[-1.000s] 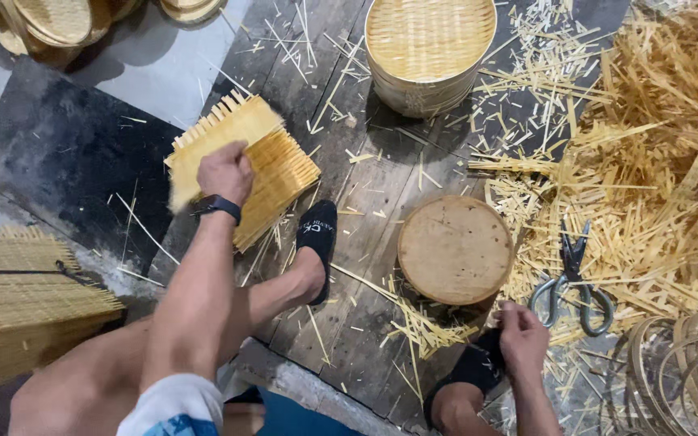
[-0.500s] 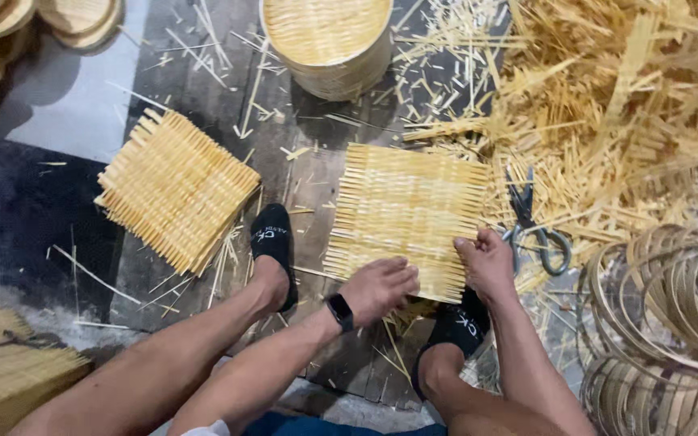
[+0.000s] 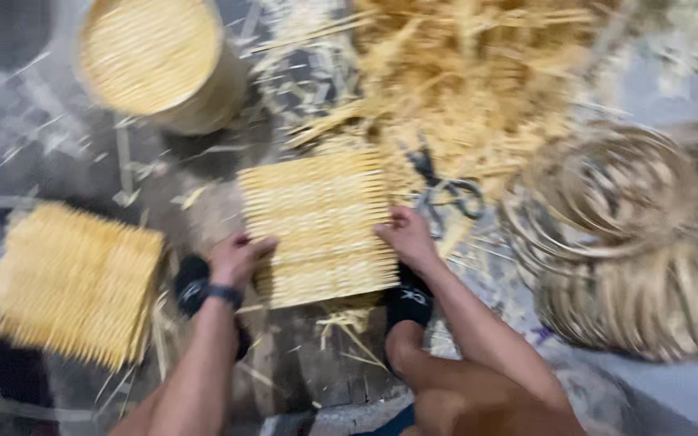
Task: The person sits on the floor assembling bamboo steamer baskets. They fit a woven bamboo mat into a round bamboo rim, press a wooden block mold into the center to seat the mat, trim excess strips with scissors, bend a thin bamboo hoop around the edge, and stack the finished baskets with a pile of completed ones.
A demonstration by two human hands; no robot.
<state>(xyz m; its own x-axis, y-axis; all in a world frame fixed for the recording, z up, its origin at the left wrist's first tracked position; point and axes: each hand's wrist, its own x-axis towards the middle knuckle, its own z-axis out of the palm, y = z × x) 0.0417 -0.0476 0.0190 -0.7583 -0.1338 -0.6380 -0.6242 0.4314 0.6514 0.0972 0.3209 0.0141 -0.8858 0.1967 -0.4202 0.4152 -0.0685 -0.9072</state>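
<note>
With the left hand [image 3: 236,258] and right hand [image 3: 405,236] clamped on opposite edges of the woven bamboo mat [image 3: 321,226], keep it flat (blur hides fingertips).

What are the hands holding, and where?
Both hands press on a woven mat: left hand at its left edge, right hand at its right edge. Blur hides the grip.

pale yellow woven mat [image 3: 317,226], black shoes [image 3: 409,303]
</note>
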